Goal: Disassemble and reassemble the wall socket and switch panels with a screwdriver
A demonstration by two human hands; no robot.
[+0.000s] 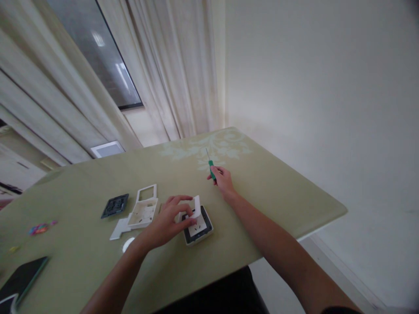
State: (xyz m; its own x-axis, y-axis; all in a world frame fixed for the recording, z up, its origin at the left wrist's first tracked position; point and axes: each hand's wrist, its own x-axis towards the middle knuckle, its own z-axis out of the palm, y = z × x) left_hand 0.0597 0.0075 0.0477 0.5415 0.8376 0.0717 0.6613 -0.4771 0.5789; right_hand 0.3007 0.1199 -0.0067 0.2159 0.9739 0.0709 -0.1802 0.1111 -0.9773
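My right hand [223, 179] is closed around the green handle of a screwdriver [211, 169], whose thin shaft points away from me over the table. Over a wall socket [198, 229] with a white face and dark surround, my left hand [173, 218] pinches a white plastic piece [197, 207]. That piece stands tilted up at the socket's far side; whether it is joined to the socket, I cannot tell. The socket lies flat, its slots facing up, partly covered by my left fingers.
Left of my left hand lie a white box [142, 213], a white frame [147, 192], a flat white plate [120, 228] and a dark panel [115, 205]. Farther left are colourful small items [39, 228] and a dark phone-like slab [24, 277]. A wall [310, 109] borders the table's right side.
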